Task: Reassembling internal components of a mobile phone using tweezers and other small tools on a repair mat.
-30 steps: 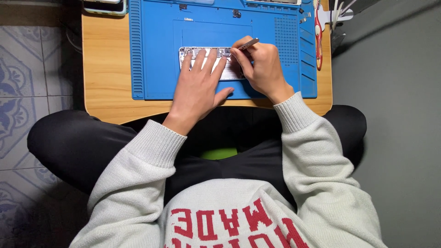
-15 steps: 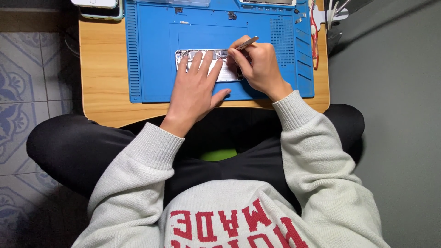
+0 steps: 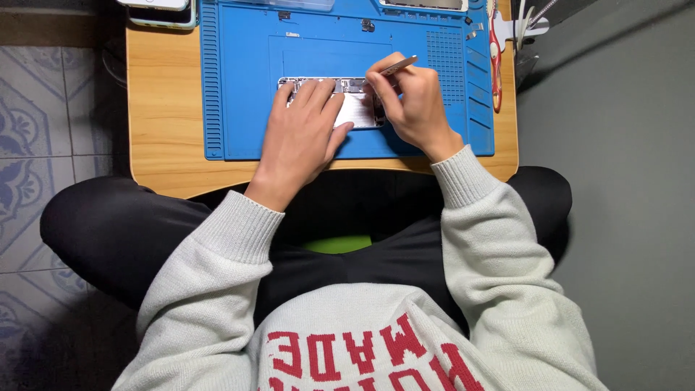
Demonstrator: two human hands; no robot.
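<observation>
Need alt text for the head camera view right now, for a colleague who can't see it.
Seen from above, a seated person's left hand lies flat on an opened phone on a blue repair mat, while the right hand holds tweezers at the phone's right end. The mat covers a small wooden table over the person's lap.

A mat (image 3: pixel 246 87) is laid on the surface (image 3: pixel 163 108). An opened phone (image 3: pixel 358 108) is placed on the mat's middle, covered at left by the left hand (image 3: pixel 300 137), at right by the right hand (image 3: pixel 413 108).
</observation>
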